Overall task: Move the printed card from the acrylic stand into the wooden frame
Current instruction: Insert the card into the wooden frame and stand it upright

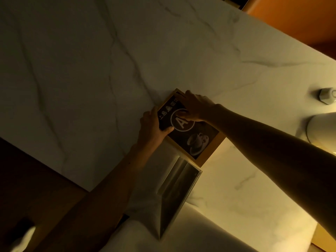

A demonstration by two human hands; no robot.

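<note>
Left hand (153,124): grips the left edge of the frame, fingers curled round its outer side and thumb (168,129) pressed down on the card's dark face.
Card (187,128): lies flat inside the frame, dark, printed with a circled "A", light characters along one side and a coffee cup picture at its near end.
Frame (217,143): wooden, lies flat on the table, its light border showing round the card.
Right hand (197,106): rests palm down over the card's far end, fingers spread toward the frame's far corner, thumb on the circled letter.
Stand (179,186): clear acrylic, empty, stands on the table just below the frame, touching or nearly touching its near corner.
Table (91,60): pale marble with grey veins.
Far right: a small faceted pale object (326,96) and a white rounded one (321,128), well apart from the frame.
</note>
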